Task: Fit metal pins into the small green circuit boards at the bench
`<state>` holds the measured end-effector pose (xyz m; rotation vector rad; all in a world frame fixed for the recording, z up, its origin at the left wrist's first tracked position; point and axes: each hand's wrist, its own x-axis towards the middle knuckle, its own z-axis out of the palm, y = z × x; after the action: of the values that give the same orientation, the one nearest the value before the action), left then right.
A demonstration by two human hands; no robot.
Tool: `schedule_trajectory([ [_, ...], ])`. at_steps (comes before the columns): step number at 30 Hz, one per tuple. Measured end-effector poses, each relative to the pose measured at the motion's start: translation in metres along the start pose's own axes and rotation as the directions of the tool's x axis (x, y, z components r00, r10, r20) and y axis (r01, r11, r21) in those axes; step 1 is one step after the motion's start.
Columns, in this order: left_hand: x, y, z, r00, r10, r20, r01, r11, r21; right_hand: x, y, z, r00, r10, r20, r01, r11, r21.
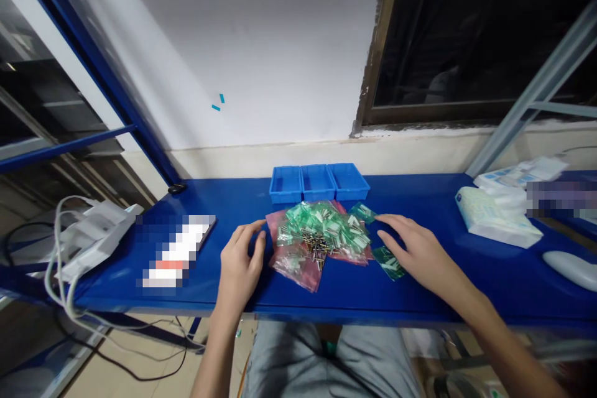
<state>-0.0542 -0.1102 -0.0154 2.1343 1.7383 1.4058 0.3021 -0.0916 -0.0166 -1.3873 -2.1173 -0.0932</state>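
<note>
A heap of small clear green plastic bags (321, 224) with slim metal pieces inside lies mid-table. Pink-tinted plastic bags (298, 267) spread out from under it. Loose metal pins or screws (314, 244), too small to tell which, lie among the bags. At the heap's left edge, my left hand (241, 258) rests with thumb and fingers apart, holding nothing. My right hand (413, 247) is on the other side, fingers stretched out and apart. Its fingertips are close to one green bag (364, 212), and another green bag (389, 263) lies under its thumb; contact is unclear.
Behind the heap stand three blue trays (318, 183) side by side against the wall. A blurred-out flat object (180, 252) and white power strips with cables (100, 236) are on the left. To the right are a tissue pack (497, 217) and a white rounded object (571, 268).
</note>
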Motion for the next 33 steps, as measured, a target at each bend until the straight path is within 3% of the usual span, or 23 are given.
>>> schedule_trajectory([
  [3, 0.003, 0.003, 0.000, 0.997, 0.020, 0.072, -0.020, 1.000, -0.001, -0.031, -0.016, -0.003, 0.973, 0.055, -0.224, -0.056, 0.998, 0.005],
  [7, 0.004, 0.006, -0.001, 0.994, 0.009, 0.110, -0.009, 1.000, 0.003, -0.054, -0.024, 0.001, 0.946, 0.108, -0.304, -0.116, 0.993, -0.009],
  [12, 0.004, 0.004, -0.001, 0.991, -0.022, 0.130, 0.022, 1.000, 0.003, -0.054, -0.020, 0.004, 0.971, 0.126, -0.203, -0.129, 0.992, -0.001],
  [21, 0.000, 0.001, -0.003, 0.995, -0.078, 0.068, 0.077, 0.997, 0.021, -0.051, -0.019, 0.004, 0.991, 0.127, -0.052, -0.126, 0.992, 0.021],
  [27, 0.001, 0.004, -0.004, 0.994, -0.006, 0.108, 0.010, 0.999, -0.037, -0.045, -0.020, 0.007, 0.974, 0.216, -0.064, -0.214, 0.976, 0.027],
  [33, 0.004, 0.006, -0.003, 0.987, 0.087, 0.133, -0.078, 0.994, -0.074, -0.047, -0.017, -0.003, 0.949, 0.314, 0.019, -0.313, 0.937, 0.153],
])
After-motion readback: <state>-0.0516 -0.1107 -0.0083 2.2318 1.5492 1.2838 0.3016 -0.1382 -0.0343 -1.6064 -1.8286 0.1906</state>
